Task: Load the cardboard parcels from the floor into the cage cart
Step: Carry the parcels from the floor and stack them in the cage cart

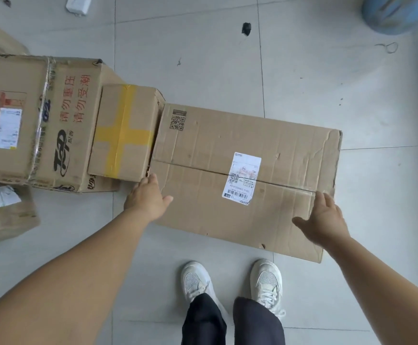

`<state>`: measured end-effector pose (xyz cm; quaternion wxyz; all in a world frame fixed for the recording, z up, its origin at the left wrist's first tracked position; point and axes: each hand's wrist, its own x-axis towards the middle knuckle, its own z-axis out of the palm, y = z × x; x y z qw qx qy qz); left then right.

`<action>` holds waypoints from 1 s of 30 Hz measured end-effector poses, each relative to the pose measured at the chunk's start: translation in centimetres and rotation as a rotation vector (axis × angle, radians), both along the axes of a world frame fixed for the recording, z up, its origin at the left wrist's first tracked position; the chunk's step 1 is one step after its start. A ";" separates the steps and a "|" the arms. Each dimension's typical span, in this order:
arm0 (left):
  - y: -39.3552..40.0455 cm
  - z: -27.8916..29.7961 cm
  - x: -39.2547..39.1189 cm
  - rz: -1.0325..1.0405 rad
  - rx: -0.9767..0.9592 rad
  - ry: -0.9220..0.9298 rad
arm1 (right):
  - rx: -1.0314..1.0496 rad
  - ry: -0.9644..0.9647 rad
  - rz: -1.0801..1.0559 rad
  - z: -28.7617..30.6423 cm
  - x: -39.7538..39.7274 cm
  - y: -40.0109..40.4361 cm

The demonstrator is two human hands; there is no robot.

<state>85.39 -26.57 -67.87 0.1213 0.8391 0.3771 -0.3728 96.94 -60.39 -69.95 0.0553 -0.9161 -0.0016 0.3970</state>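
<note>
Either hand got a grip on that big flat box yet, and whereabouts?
Nothing is gripped yet. The left hand and right hand are open over the big flat box's two short ends.

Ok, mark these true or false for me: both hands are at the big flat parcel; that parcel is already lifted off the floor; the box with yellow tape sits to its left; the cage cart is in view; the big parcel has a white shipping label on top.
1. Both hands are at the big flat parcel. True: left hand at its left edge, right hand near its right end.
2. It is lifted. False: it lies on the floor.
3. The yellow-taped box sits to its left. True.
4. The cage cart is in view. False: none shows.
5. It carries a white shipping label. True.
</note>
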 end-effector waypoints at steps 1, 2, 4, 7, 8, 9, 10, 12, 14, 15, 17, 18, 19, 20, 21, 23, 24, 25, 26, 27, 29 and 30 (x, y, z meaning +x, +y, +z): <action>0.2 -1.2 -0.1 0.016 -0.001 0.003 | -0.017 -0.004 -0.018 -1.2 0.1 -0.3; 0.4 -2.3 -0.1 0.037 -0.003 0.004 | -0.030 -0.011 -0.041 -2.2 0.3 -0.6; 0.6 -4.3 -0.4 0.094 -0.002 -0.001 | -0.029 -0.030 -0.103 -4.2 0.4 -1.0; 0.3 -6.6 -1.0 0.184 0.011 -0.036 | -0.010 -0.075 -0.167 -6.3 0.5 -1.4; 0.1 -7.1 -1.2 0.210 0.021 -0.054 | 0.001 -0.094 -0.183 -6.9 0.5 -1.7; -0.1 -7.5 -1.3 0.237 0.036 -0.077 | 0.013 -0.107 -0.198 -7.2 0.5 -1.8; -0.3 -7.8 -1.4 0.264 0.053 -0.101 | 0.026 -0.112 -0.211 -7.6 0.5 -2.0; -0.4 -8.1 -1.4 0.300 0.083 -0.144 | 0.042 -0.108 -0.225 -8.0 0.5 -2.6; -0.4 -8.4 -1.8 0.306 0.080 -0.141 | 0.053 -0.120 -0.253 -8.3 0.9 -3.3; -0.7 -8.6 -2.2 0.293 0.062 -0.115 | 0.055 -0.128 -0.282 -8.3 1.2 -3.9; -1.3 -8.7 -2.9 0.292 0.012 -0.070 | 0.063 -0.137 -0.318 -8.2 2.0 -4.6; -1.7 -8.8 -2.9 0.304 -0.015 -0.071 | 0.071 -0.129 -0.333 -8.3 2.4 -5.1; -2.0 -8.9 -2.8 0.327 -0.043 -0.090 | 0.075 -0.113 -0.355 -8.2 2.7 -5.5; -2.2 -9.0 -2.4 0.361 -0.069 -0.120 | 0.086 -0.095 -0.375 -8.3 3.0 -5.8; -2.3 -9.1 -1.9 0.399 -0.088 -0.152 | 0.088 -0.077 -0.393 -8.4 3.3 -5.9; -2.2 -9.3 -0.9 0.467 -0.107 -0.211 | 0.110 -0.065 -0.438 -8.6 3.6 -5.9; -2.1 -9.4 -0.6 0.490 -0.110 -0.238 | 0.130 -0.067 -0.468 -8.7 3.7 -5.8; -2.0 -9.5 -0.3 0.508 -0.115 -0.261 | 0.140 -0.072 -0.486 -8.8 3.7 -5.8; -1.9 -9.6 -0.2 0.527 -0.122 -0.277 | 0.152 -0.073 -0.496 -8.7 3.7 -5.8; -1.8 -9.6 -0.2 0.542 -0.132 -0.290 | 0.154 -0.075 -0.501 -8.4 3.8 -6.0; -1.7 -9.1 -0.4 0.556 -0.148 -0.313 | 0.182 -0.096 -0.498 -7.6 3.7 -6.1; -1.5 -8.7 -0.5 0.564 -0.150 -0.322 | 0.201 -0.101 -0.501 -7.0 3.7 -6.1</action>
